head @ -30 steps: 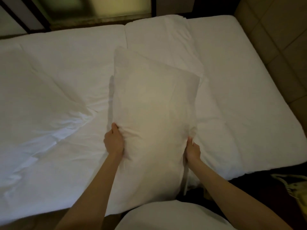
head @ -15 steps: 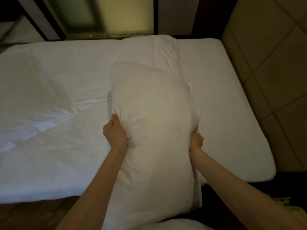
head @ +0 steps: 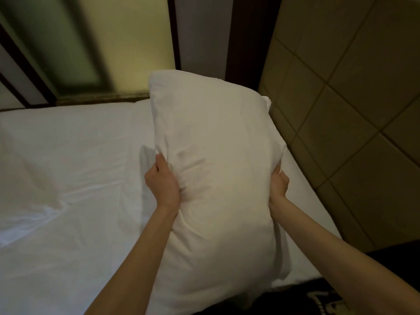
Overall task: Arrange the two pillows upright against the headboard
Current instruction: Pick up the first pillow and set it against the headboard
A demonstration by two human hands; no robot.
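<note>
A white pillow [head: 218, 178] is held up on end above the bed [head: 68, 167], its top corner reaching past the mattress's far edge. My left hand [head: 162, 185] grips its left side and my right hand [head: 278, 183] grips its right side, fingers sunk into the fabric. The padded tan headboard [head: 341, 110] with square panels stands at the right, close to the pillow's right edge. A second pillow is not visible; the raised pillow hides the bed behind it.
White creased bedding [head: 56, 201] covers the mattress to the left. Behind the bed are a dark ledge [head: 102, 98], a frosted window panel [head: 127, 42] and dark frames. A dark floor strip [head: 375, 258] lies at the lower right by the mattress corner.
Both hands have lifted the pillow off the bed and raised it higher, shifting it right toward the headboard. My view has tilted up and moved closer.
</note>
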